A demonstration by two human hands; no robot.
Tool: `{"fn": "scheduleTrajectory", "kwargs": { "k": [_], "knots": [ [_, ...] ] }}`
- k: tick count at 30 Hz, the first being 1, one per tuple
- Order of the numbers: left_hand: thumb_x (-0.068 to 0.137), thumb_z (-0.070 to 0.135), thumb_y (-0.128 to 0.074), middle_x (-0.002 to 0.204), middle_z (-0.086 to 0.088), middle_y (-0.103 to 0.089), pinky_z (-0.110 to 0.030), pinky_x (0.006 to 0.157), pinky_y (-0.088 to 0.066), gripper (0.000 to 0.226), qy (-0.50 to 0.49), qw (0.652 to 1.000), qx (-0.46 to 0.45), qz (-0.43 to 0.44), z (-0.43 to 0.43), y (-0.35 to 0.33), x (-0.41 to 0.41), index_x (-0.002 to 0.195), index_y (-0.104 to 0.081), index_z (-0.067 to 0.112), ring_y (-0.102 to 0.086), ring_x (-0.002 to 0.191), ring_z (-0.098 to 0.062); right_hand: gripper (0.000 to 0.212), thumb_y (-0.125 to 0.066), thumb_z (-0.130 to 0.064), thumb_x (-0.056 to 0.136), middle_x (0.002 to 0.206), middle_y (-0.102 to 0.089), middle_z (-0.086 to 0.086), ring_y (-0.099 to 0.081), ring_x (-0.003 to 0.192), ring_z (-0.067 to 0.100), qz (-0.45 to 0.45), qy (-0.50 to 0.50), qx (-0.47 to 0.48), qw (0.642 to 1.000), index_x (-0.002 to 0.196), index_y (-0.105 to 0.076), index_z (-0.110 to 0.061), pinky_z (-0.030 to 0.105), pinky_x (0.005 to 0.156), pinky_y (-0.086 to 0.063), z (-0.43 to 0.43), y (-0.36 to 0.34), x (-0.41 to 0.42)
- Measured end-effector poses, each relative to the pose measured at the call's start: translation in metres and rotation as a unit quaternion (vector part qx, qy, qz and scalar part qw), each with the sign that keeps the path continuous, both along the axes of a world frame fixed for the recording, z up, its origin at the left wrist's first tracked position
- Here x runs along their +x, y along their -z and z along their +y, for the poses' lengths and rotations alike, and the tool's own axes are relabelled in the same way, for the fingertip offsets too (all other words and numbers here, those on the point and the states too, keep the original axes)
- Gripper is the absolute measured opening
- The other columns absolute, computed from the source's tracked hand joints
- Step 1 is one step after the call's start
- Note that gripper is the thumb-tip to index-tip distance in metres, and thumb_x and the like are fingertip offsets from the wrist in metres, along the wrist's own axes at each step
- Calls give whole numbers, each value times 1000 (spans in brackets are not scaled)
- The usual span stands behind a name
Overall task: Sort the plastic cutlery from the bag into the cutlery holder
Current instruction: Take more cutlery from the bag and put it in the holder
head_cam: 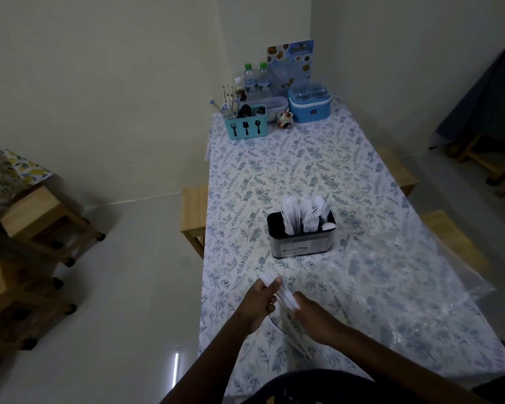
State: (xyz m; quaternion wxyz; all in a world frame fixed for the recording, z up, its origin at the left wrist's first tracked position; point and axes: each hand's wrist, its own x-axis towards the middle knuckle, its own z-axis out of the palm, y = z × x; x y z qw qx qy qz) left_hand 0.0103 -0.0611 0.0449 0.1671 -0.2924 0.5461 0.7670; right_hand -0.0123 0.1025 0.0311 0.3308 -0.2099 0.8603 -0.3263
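Observation:
A dark cutlery holder (299, 243) stands mid-table with several white plastic knives, forks and spoons upright in its compartments. A clear plastic bag (397, 290) lies flat and crumpled to its right. Near the table's front-left edge my left hand (258, 303) and my right hand (312, 319) both grip a bundle of white plastic cutlery (285, 297), which slants between them. Which kind of pieces it holds I cannot tell. More white cutlery (296, 335) lies on the cloth under my hands.
The table (274, 176) wears a blue floral cloth. At its far end stand a teal caddy (245, 125) with chopsticks, two water bottles (257, 80), a blue container (309, 104) and a menu card (292, 61). Wooden stools (193, 214) flank the table.

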Motion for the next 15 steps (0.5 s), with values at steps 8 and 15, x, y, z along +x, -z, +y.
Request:
{"fn": "scheduleTrajectory", "kwargs": {
  "k": [8, 15],
  "knots": [
    [86, 18, -70, 61, 4, -43, -17, 45, -20, 32, -42, 996, 76, -18, -7, -6, -2, 55, -65, 24, -27, 51, -6, 34, -40, -26, 99, 81, -51, 2, -47, 66, 11, -31, -38, -40, 998, 128, -35, -7, 28, 63, -40, -9, -12, 2],
    [89, 13, -64, 69, -6, -50, -21, 45, -30, 12, -119, 989, 76, -42, -19, -5, -7, 86, -56, 5, -35, 51, -12, 23, -50, -35, 95, 71, -53, 0, -46, 57, 12, -221, 111, -160, 956, 102, -55, -14, 26, 55, -40, -2, -27, 3]
  ]
}}
